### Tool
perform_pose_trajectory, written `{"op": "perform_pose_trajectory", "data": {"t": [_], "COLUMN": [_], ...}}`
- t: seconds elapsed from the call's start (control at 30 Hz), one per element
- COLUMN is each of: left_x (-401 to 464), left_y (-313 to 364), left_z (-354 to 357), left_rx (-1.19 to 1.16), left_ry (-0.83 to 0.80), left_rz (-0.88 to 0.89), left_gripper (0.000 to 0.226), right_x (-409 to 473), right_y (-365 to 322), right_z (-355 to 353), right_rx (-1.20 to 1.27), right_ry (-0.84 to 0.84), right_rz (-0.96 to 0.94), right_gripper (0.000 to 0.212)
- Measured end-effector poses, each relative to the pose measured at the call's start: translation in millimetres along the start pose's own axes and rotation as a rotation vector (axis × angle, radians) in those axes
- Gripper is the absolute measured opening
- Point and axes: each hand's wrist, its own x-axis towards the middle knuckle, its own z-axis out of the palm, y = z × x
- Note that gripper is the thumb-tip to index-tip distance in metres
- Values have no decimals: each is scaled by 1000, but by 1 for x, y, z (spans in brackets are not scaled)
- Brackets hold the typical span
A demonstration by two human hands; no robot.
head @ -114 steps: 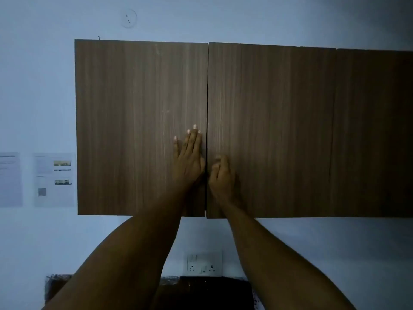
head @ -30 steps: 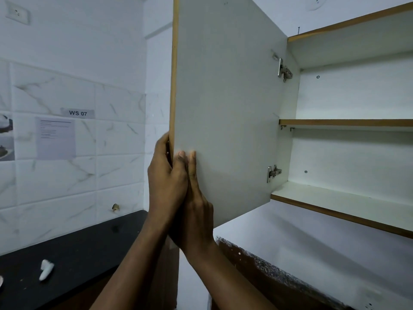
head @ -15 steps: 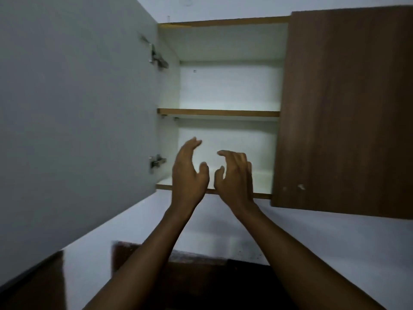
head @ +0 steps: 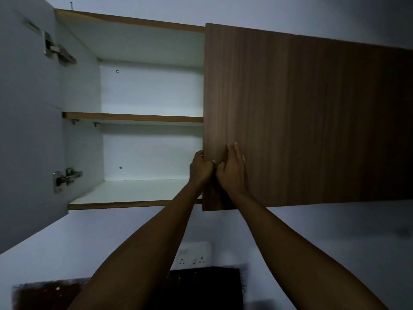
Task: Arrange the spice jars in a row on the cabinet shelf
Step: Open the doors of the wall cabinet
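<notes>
Cabinet shelf point(head: 134, 118) bare left of the grip, left hand point(head: 200, 167) curled round closed wooden door point(head: 290, 121) edge, right hand point(head: 232, 170) flat on its face just beside.

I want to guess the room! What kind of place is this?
Probably a kitchen. A wall cabinet with bare shelves hangs above a dark countertop, and a switch-and-socket plate sits on the wall between them. Both hands are at the closed wooden door.

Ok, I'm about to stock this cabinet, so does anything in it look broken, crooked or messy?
Nothing stands out. The middle shelf and bottom shelf sit level and bare, both hinges look attached, and the right door hangs straight, with the left hand gripping its edge.
</notes>
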Motion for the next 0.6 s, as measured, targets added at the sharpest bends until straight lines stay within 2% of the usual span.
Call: {"op": "perform_pose_trajectory", "data": {"t": [0.07,0.2,0.33,0.47,0.6], "left_x": [-6,-42,-96,-149,-189], "left_y": [-3,-1,10,39,67], "left_z": [3,17,46,82,119], "left_rx": [8,-32,-132,-229,-298], "left_ry": [107,266,405,427,351], "left_rz": [44,220,370,474,572], "left_gripper": [48,40,40,37,29], "right_x": [-6,-22,-48,-77,-103], "right_y": [-2,-13,-21,-17,-1], "right_z": [-8,-36,-76,-136,-201], "right_rx": [88,257,283,249,157], "right_ry": [39,225,251,251,302], "right_rz": [27,85,102,107,84], "right_gripper": [63,55,65,72,56]}}
